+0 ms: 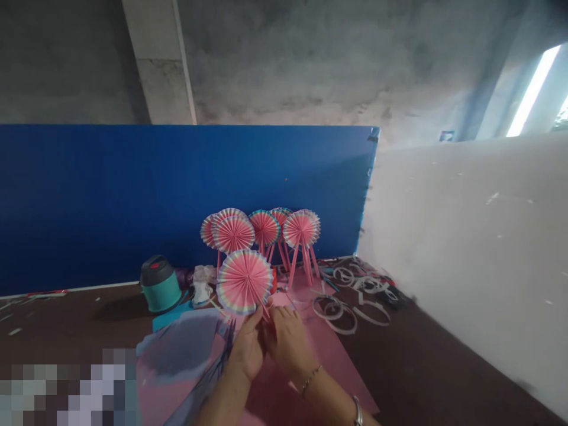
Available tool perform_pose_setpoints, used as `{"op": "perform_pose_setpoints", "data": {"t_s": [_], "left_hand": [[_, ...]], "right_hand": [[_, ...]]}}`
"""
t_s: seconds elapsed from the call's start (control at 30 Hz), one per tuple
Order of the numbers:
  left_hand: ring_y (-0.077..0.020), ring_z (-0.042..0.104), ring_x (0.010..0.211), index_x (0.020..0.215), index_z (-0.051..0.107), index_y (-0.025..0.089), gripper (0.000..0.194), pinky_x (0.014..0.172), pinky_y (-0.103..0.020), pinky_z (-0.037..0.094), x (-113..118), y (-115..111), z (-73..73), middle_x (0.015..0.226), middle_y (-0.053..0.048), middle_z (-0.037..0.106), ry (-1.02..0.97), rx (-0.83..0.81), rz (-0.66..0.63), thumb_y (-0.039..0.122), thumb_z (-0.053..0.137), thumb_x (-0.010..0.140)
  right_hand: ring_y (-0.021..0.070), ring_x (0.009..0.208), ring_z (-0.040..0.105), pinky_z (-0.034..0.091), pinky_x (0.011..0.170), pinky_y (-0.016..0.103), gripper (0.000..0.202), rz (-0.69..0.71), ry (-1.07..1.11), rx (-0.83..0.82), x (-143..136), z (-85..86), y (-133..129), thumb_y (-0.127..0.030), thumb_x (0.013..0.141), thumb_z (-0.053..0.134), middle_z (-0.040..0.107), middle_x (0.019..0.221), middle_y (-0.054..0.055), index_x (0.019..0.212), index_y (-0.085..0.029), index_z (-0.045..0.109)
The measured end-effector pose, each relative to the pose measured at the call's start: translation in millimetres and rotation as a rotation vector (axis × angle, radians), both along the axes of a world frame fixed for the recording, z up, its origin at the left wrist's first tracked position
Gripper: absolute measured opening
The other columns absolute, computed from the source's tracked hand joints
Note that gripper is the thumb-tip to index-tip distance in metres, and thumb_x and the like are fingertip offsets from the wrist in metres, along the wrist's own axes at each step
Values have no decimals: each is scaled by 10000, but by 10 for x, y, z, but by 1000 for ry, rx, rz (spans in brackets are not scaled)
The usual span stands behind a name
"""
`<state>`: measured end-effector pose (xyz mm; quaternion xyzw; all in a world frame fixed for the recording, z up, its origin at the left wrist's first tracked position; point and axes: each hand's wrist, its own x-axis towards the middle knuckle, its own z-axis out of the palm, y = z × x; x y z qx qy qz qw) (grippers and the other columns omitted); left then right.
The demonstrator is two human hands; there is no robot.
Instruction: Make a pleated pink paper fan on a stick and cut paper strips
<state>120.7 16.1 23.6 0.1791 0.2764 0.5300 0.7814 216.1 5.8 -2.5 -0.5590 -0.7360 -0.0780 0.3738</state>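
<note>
Fan up front, round, pleated and pink with a pale, multicoloured rim, and it's raised above the desk in front of the person, face showing. Left hand has it, thumb and fingers pinched on the narrow pink stick at the lower edge. Right hand is in tight beside it, fingers bent over towards the stick's lower end; whether they grip it, the view can't tell, as the knuckles hide the spot. A beaded bracelet and a silver bangle ride on that right arm.

Under the hands, pink sheets spread across the brown desk, with a grey-blue sheet lying over them to the left. Just behind, a whole row of finished-looking fans stands upright on pink sticks, some edged pale, some teal. Over to the left sits a turquoise container with a dark top, a crumpled white thing near it. Out right, white strips curled into loops lie scattered. Backing it all, a blue panel, and on the right a white wall.
</note>
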Motion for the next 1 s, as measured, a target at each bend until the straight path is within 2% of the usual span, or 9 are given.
{"op": "perform_pose_setpoints", "data": {"t_s": [0.13,0.2,0.27,0.4,0.5,0.67,0.77,0.87,1.0], "left_hand": [[-188,703,841,891,694,151,92,781,-267,548,31,-3,-28,814,-50,737,-29,-15,25,149,641,816],[-176,703,780,794,685,153,14,777,-260,548,28,15,-61,724,-24,720,-37,-10,57,151,687,779],[-168,699,732,740,678,149,46,769,-257,548,14,34,-85,677,-16,706,-16,4,78,166,720,750],[-185,702,770,788,696,138,68,765,-269,551,-14,44,-62,728,-40,721,4,71,84,182,720,742],[-194,701,819,858,702,130,100,784,-288,551,-8,18,-2,791,-67,731,-6,63,42,186,629,818],[-191,699,850,905,693,129,212,825,-298,544,37,-29,51,829,-92,735,23,-36,16,193,491,907],[-191,700,839,871,687,137,196,821,-296,544,57,-36,41,819,-87,734,41,-52,32,221,512,904],[-194,699,836,815,681,141,184,793,-286,545,53,-26,14,774,-77,729,91,-63,46,264,562,881],[-206,689,855,777,689,146,168,785,-283,530,27,6,-45,775,-72,728,148,34,54,311,666,801]], "right_hand": [[245,759,540,347,692,367,118,-76,-118,36,-14,-55,12,-161,842,488,639,851,110,906,-154,587],[237,734,556,340,671,354,121,-52,-104,36,-10,-65,18,-176,873,462,648,823,97,901,-157,578],[216,712,576,337,652,331,157,8,-51,41,0,-72,29,-225,919,429,661,798,74,925,-161,572],[179,703,614,342,642,291,270,107,21,66,32,-80,64,-222,973,319,693,820,63,1041,-152,571],[175,662,612,326,615,286,284,95,6,24,51,-65,73,-209,966,321,698,783,60,1031,-155,592],[181,743,613,326,645,286,270,64,-55,3,46,-1,22,-175,937,341,681,834,66,1043,-167,589],[180,786,617,330,669,286,280,57,-81,6,6,40,-21,-164,947,310,676,868,67,1039,-168,574],[188,787,625,335,665,288,242,48,-93,-16,-41,50,-44,-218,944,366,675,919,71,1089,-163,552],[184,707,629,326,626,287,213,13,-112,-69,-43,-11,-19,-173,916,393,690,865,74,1035,-147,567]]}}
